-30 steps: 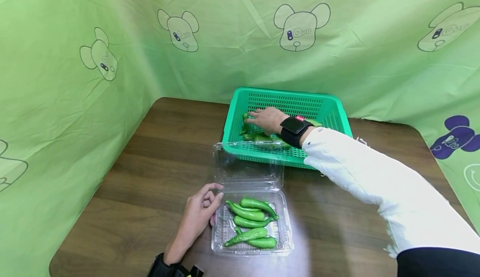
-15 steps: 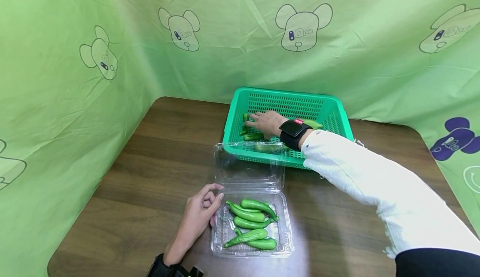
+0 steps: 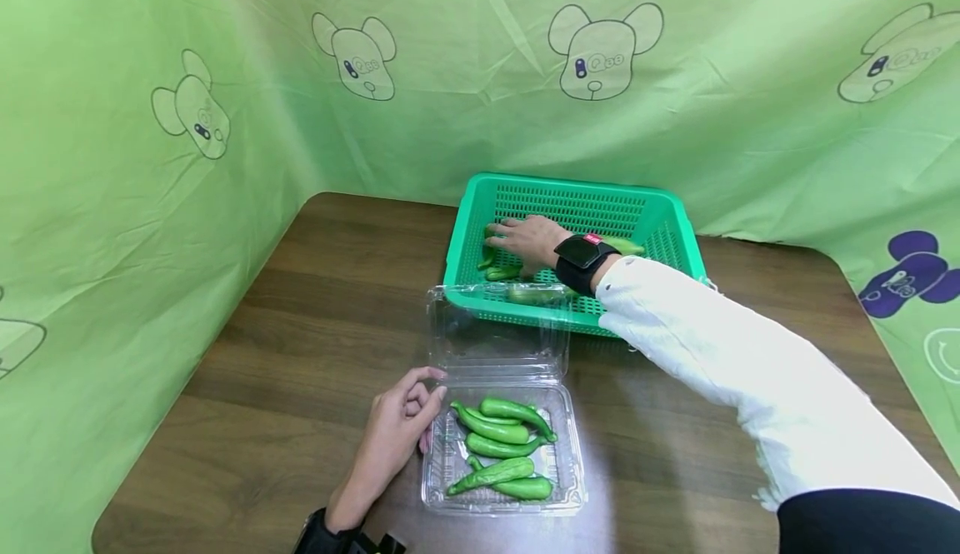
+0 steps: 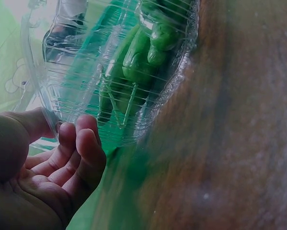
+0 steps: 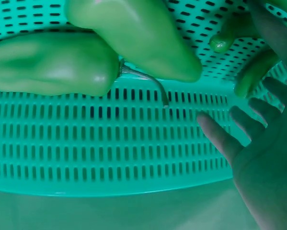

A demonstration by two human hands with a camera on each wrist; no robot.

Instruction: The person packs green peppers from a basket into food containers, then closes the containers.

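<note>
Right hand [image 3: 531,239] reaches into the green basket [image 3: 660,229] at the far side of the wooden table [image 3: 315,304], fingers spread and fairly straight over the green peppers [image 3: 501,272] lying there; whether a fingertip actually touches one is hard to tell. Left hand [image 3: 395,433] rests on the table, fingers loosely curled, thumb and fingertips against the left edge of the clear clamshell box [image 3: 564,487]. Its lid [image 3: 495,329] stands open toward the basket, and several peppers lie inside the box
</note>
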